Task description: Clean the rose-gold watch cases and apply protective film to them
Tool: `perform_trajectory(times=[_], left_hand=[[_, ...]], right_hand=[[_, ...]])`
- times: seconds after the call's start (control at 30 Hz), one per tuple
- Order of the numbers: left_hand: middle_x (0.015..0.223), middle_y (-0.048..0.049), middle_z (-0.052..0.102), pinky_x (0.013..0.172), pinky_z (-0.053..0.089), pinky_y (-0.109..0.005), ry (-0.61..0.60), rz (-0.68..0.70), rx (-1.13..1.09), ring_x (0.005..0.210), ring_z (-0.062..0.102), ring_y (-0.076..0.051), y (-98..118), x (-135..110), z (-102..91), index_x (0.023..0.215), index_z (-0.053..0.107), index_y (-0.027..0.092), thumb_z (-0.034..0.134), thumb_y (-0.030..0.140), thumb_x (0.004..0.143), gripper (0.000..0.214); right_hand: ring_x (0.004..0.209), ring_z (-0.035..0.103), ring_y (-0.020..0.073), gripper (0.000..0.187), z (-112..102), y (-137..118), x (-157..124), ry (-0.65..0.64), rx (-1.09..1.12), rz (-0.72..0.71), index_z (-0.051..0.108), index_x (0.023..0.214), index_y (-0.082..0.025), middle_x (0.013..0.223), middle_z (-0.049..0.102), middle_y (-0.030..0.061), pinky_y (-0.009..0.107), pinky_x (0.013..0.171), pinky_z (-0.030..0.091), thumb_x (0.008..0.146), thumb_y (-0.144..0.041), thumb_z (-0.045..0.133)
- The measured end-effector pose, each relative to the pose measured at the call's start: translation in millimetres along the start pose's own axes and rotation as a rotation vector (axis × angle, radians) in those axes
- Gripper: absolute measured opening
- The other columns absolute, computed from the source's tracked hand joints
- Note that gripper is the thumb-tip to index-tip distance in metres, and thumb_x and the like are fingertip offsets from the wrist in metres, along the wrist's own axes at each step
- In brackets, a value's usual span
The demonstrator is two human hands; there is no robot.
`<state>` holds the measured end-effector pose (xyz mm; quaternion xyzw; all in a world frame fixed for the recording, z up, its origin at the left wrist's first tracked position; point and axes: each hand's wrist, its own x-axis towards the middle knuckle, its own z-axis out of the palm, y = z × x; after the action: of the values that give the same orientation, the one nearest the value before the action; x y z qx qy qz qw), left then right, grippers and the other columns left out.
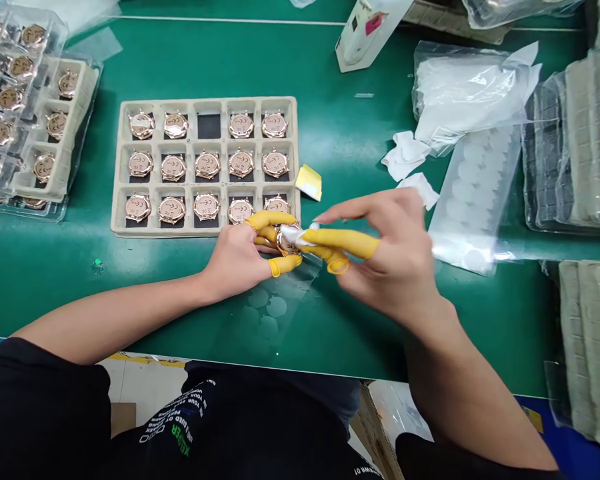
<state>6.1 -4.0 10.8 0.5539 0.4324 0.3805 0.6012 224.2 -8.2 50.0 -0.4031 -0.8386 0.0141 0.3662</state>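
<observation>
Head view, lower centre of frame: rose-gold watch case [286, 241] held off the bench between both hands, just beside the lower right corner of a beige compartment tray [205, 101]. Left hand [235, 260] cradling the case, fingers curled round its edge, thumb hidden or indistinct. Right hand [390, 260] reaching in from the right, fingers apparently pinching a white wipe [294, 235] against the case. Yellow finger cots [265, 220] worn on both hands.

Case judged small, light and stiff; polished metal likely slippery and easily marked, so best taken by the outer rim, clear of the face and lugs. Wipe judged soft and thin.

Tray: 15 compartments, 14 holding similar watch cases [207, 165], 1 showing only a black pad [209, 126]. Further cases in stacked trays [15, 100] at upper left, cut off by the frame edge.

Most of the held case hidden by fingers and wipe; its markings unreadable. Exact right-hand finger contact hard to make out, with some blur. Printing on tray cases too small to read.
</observation>
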Motion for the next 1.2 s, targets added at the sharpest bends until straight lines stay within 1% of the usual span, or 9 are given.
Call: perform_trajectory(times=[0.07,0.17,0.27,0.4,0.57,0.73,0.9,1.0,1.2], left_hand=[[0.102,-0.003,0.083,0.083,0.07,-0.024,-0.015,0.008,-0.011,0.085,0.081,-0.014,-0.4,0.0,-0.9,0.122,0.073,0.018,0.09,0.02,0.07,0.055],[0.099,-0.0023,0.082,0.083,0.07,-0.024,-0.029,0.016,-0.003,0.084,0.081,-0.014,-1.3,0.0,-2.5,0.122,0.073,0.017,0.09,0.02,0.07,0.055],[0.097,-0.0014,0.082,0.082,0.07,-0.024,-0.044,0.027,0.01,0.084,0.081,-0.015,-2.0,-0.1,-3.2,0.122,0.073,0.017,0.089,0.019,0.069,0.055],[0.098,-0.0018,0.082,0.083,0.07,-0.025,-0.027,0.005,0.001,0.084,0.082,-0.015,-2.1,-0.1,-2.4,0.122,0.073,0.018,0.089,0.019,0.07,0.055],[0.099,-0.0026,0.082,0.082,0.07,-0.025,-0.038,-0.016,-0.033,0.084,0.082,-0.015,-2.2,0.6,-1.7,0.122,0.073,0.017,0.09,0.018,0.068,0.056],[0.094,-0.0016,0.081,0.081,0.07,-0.025,-0.012,-0.046,-0.045,0.083,0.081,-0.015,-1.3,1.1,-2.5,0.123,0.073,0.017,0.091,0.02,0.069,0.057],[0.099,-0.0034,0.082,0.083,0.071,-0.027,-0.034,-0.056,-0.037,0.086,0.082,-0.017,-0.9,0.9,-3.3,0.124,0.074,0.017,0.091,0.016,0.066,0.06],[0.097,-0.0033,0.082,0.083,0.071,-0.027,-0.013,-0.073,-0.057,0.085,0.082,-0.017,-1.0,1.0,-3.1,0.126,0.073,0.017,0.091,0.02,0.069,0.059],[0.101,-0.0046,0.084,0.084,0.071,-0.027,-0.056,-0.069,-0.045,0.089,0.082,-0.018,-0.5,1.3,-3.6,0.126,0.073,0.016,0.089,0.016,0.068,0.06]], right_hand=[[0.102,0.061,0.0272,0.029,2.8,-1.3,-1.0,-0.142,0.072,-0.018,0.075,0.108,-0.026,0.116,0.077,0.007,0.043,0.083,0.039,0.09,-0.004,0.072],[0.102,0.064,0.0244,0.028,7.1,1.2,-1.2,-0.2,0.136,-0.046,0.074,0.111,-0.027,0.115,0.079,0.0042,0.042,0.083,0.035,0.092,-0.006,0.071],[0.091,0.063,0.0199,0.02,10.1,4.1,-0.6,-0.184,0.161,-0.07,0.073,0.107,-0.027,0.101,0.08,0.0007,0.041,0.082,0.033,0.095,-0.01,0.071],[0.079,0.056,0.0183,0.009,11.5,5.0,-0.7,-0.121,0.07,-0.017,0.072,0.105,-0.025,0.088,0.075,0.0018,0.04,0.078,0.03,0.098,-0.019,0.071],[0.079,0.056,0.0187,0.01,13.3,4.8,-0.8,-0.18,0.06,-0.015,0.072,0.105,-0.026,0.086,0.073,0.0016,0.042,0.08,0.03,0.099,-0.02,0.07],[0.077,0.052,0.0181,0.002,16.7,6.1,-0.3,-0.086,0.004,0.025,0.069,0.1,-0.022,0.084,0.069,0.0026,0.04,0.077,0.027,0.099,-0.022,0.07],[0.077,0.053,0.0174,0.006,15.6,8.1,1.8,-0.134,0.115,-0.064,0.07,0.104,-0.024,0.085,0.069,0.0014,0.04,0.077,0.027,0.099,-0.021,0.07],[0.075,0.051,0.0173,0.002,16.4,9.4,1.8,-0.08,0.059,-0.029,0.07,0.101,-0.021,0.083,0.067,0.0028,0.039,0.075,0.026,0.099,-0.022,0.071],[0.076,0.052,0.0179,0.004,20.4,8.4,1.0,-0.128,0.11,-0.026,0.07,0.101,-0.023,0.085,0.067,0.0033,0.038,0.073,0.029,0.101,-0.025,0.067]])
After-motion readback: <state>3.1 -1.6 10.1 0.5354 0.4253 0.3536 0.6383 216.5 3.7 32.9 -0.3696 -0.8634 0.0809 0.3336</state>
